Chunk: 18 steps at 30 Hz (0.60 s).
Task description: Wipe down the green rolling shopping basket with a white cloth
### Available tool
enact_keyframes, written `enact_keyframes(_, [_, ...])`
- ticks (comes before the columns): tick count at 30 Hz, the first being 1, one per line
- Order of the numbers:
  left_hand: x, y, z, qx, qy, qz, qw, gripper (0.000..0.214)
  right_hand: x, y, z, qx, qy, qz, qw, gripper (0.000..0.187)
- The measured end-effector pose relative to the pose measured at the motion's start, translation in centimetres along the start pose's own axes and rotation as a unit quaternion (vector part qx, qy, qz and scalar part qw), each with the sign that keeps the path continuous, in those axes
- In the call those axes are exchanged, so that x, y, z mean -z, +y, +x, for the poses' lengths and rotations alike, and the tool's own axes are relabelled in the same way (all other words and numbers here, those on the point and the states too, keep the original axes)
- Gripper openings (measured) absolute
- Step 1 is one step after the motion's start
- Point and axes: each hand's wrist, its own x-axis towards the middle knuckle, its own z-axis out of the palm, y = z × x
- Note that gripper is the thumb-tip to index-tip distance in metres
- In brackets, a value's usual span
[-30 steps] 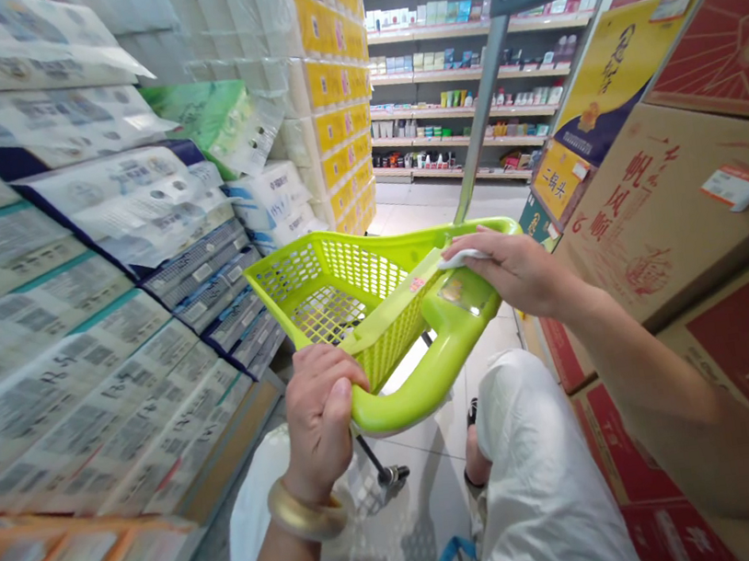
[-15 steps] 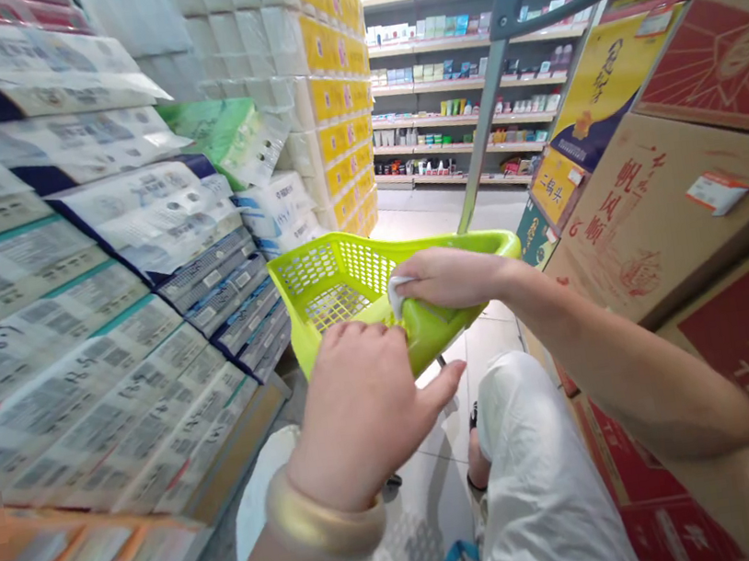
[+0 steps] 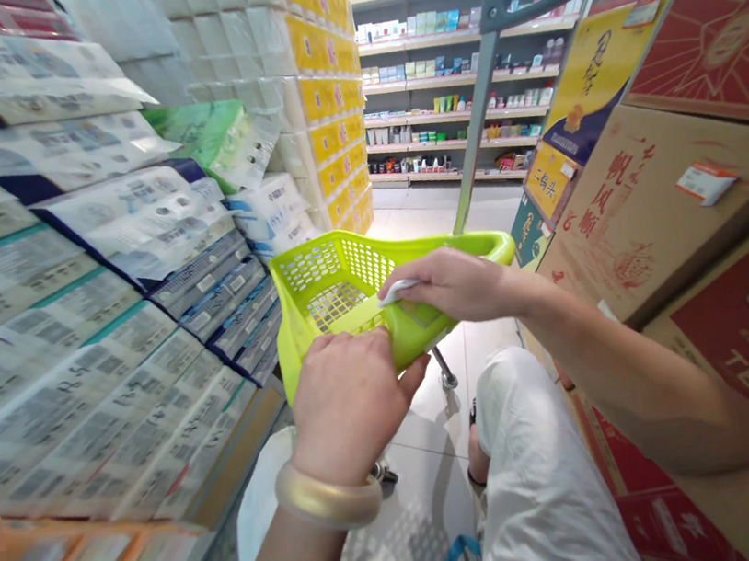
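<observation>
A lime-green plastic basket [image 3: 337, 262] is held out over a tiled floor [image 3: 424, 431], with a grey metal pole [image 3: 477, 141] seen behind it. A small white cloth [image 3: 398, 291] is pinched in the right hand [image 3: 459, 285] and pressed on the basket's green handle [image 3: 416, 330]. The left hand [image 3: 347, 405] is laid on the near edge of the basket and may be gripping it, but that is hard to tell from this view. The two hands are close but apart. A gold bangle [image 3: 328, 496] is worn on the left wrist. Packs of toilet paper [image 3: 90, 292] are piled on the left, cardboard boxes [image 3: 644, 215] are stacked on the right, and shelves [image 3: 450, 75] of small goods are seen far ahead.
</observation>
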Motion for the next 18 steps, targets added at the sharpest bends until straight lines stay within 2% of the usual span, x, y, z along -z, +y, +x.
enact_keyframes(4, [-0.1, -0.5, -0.1, -0.002, -0.006, -0.004, 1.000, 0.043, -2.2, -0.2, -3.7, 0.077, 0.137, 0.015, 0.987, 0.033])
enact_keyframes(8, [-0.1, -0.8, -0.1, -0.005, -0.007, 0.004, 1.000, 0.043, -4.1, 0.5, -6.3, -0.018, 0.292, -0.039, 0.956, 0.032])
enact_keyframes(10, [-0.1, -1.0, -0.1, -0.004, -0.004, 0.001, 1.000, 0.043, -5.5, -0.3, -6.7, -0.032, 0.343, -0.057, 0.937, 0.032])
enact_keyframes(13, [-0.2, -1.3, 0.0, -0.015, -0.009, -0.012, 1.000, 0.030, -7.8, -2.0, -6.6, 0.068, 0.298, -0.059, 0.950, 0.036])
enact_keyframes(15, [-0.3, -1.5, 0.1, -0.021, -0.013, -0.015, 1.000, 0.022, -8.7, -2.5, -6.4, 0.108, 0.288, -0.063, 0.949, 0.037])
enact_keyframes(18, [-0.4, -1.8, 0.1, -0.014, -0.007, -0.011, 1.000, 0.029, -8.9, -1.8, -6.4, 0.079, 0.326, -0.066, 0.940, 0.038])
